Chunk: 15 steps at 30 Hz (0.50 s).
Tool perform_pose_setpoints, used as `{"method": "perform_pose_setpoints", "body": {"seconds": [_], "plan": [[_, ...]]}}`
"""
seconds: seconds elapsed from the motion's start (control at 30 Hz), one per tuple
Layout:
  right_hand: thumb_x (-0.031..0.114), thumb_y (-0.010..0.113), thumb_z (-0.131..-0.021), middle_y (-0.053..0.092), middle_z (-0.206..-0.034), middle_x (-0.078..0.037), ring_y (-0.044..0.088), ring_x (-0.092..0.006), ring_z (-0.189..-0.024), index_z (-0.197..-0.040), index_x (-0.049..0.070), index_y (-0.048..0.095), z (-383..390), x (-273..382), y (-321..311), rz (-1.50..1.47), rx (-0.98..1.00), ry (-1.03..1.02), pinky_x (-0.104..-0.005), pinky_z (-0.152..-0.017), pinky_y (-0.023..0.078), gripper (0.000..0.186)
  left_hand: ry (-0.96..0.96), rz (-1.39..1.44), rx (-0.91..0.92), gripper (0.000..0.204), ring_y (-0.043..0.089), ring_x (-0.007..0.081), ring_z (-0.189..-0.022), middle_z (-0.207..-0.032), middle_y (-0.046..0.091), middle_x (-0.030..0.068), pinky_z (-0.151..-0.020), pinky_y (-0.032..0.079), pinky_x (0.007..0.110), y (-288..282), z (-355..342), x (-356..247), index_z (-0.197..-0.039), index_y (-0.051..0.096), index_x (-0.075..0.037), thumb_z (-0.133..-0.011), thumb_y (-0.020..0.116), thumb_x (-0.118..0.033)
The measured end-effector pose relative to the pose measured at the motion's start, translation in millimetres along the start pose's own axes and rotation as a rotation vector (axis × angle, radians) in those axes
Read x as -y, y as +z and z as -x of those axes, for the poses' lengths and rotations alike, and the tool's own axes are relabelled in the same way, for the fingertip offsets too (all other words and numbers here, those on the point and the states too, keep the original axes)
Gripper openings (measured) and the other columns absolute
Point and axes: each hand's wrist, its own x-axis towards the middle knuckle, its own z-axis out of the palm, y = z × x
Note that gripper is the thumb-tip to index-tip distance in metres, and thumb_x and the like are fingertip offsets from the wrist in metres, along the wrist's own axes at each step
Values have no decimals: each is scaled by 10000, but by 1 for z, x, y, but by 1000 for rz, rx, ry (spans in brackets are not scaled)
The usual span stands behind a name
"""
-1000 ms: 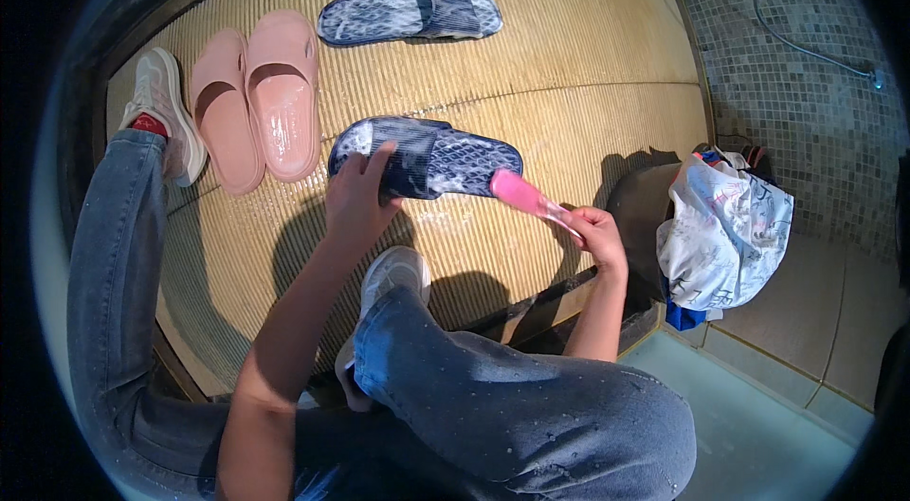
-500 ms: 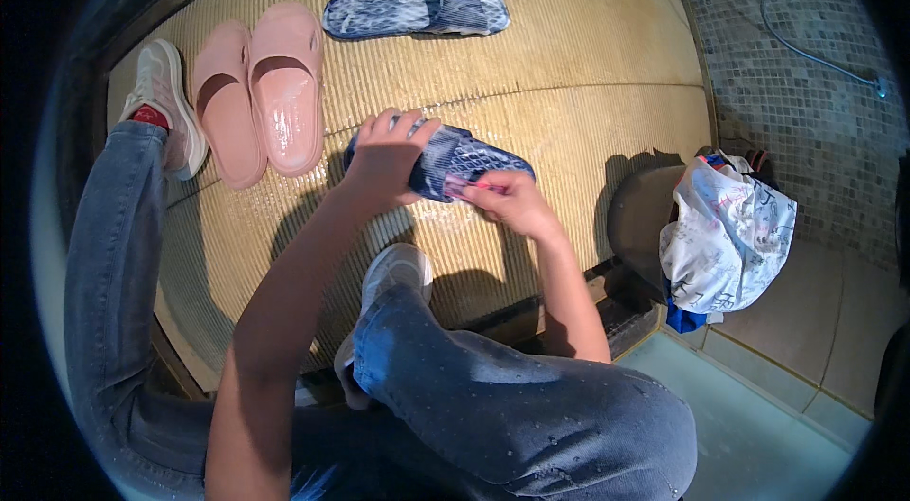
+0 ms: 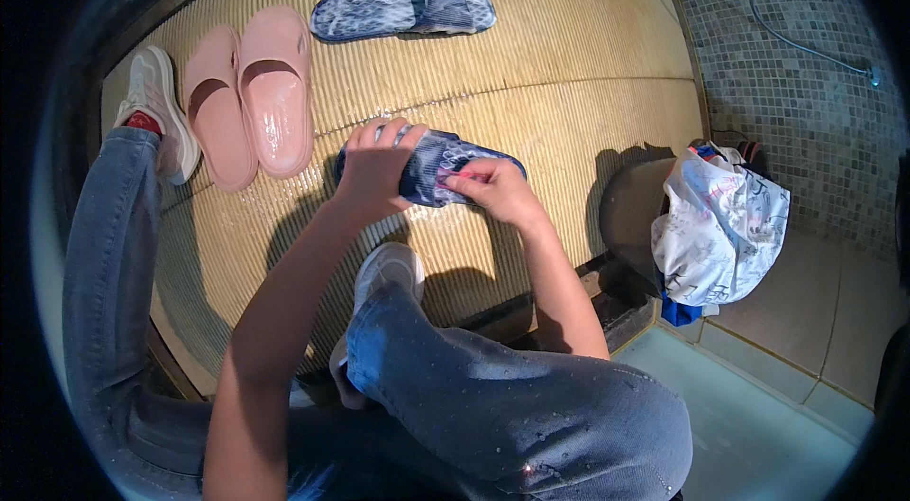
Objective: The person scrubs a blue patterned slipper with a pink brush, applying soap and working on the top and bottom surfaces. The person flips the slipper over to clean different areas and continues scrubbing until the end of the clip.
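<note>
My left hand (image 3: 377, 164) grips the near navy-and-white slide slipper (image 3: 427, 152) across its left part, fingers curled over the strap. In my right hand (image 3: 498, 188) is a pink brush (image 3: 449, 179), pinched and pressed into the slipper by the strap's right opening; its head is mostly hidden under my fingers and the strap. A second navy-and-white slipper (image 3: 365, 13) lies toward the back, streaked with white. Left of my hands are two pink slippers (image 3: 277, 122), side by side and wet.
Ribbed tan platform (image 3: 569, 36); my shoes (image 3: 384, 269) and legs in jeans below and at left. At right, a dark stool (image 3: 626, 221) with a white printed cloth (image 3: 716, 226), a tiled wall (image 3: 787, 112) with a shower hose (image 3: 796, 51), and pale lower floor (image 3: 720, 435).
The brush and my right hand moved up and left, from the slipper's right end to its strap. My left hand moved farther over the strap, with the slipper slightly shifted.
</note>
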Motion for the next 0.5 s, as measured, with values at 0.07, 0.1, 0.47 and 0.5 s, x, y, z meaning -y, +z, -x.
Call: {"method": "perform_pose_setpoints", "body": {"seconds": [0.07,0.1,0.47,0.5], "plan": [[238,749,-864,595,-665,50,496,-39,-631,-865,24,744,0,-10,-9,2,-22,-77,-221,-567,401,214,-10,12,7,885,489,350,-1197,-1255,530,130,-1030,370,508,-2,-1,-1,-1311,503,-120,-524,838,-345],[240,740,-871,587,-648,48,488,-39,-600,-868,20,745,2,-22,-20,-30,-74,-58,-220,-538,387,220,-29,2,17,904,483,329,-1212,-1260,528,112,-1039,367,496,-3,3,1,-1317,501,-135,-505,855,-311],[302,752,-851,579,-586,6,484,-68,-525,-773,11,733,13,-30,-87,-75,-30,179,-244,-479,355,302,-4,25,35,956,475,381,-1211,-1283,509,163,-1025,366,537,-1,2,0,-1362,467,-128,-522,849,-377],[297,746,-862,577,-609,23,486,-63,-557,-788,9,724,4,-17,-62,2,-52,116,-245,-505,369,298,-5,22,41,957,475,382,-1211,-1286,507,161,-1023,368,538,-1,3,0,-1362,464,-129,-521,851,-372]]}}
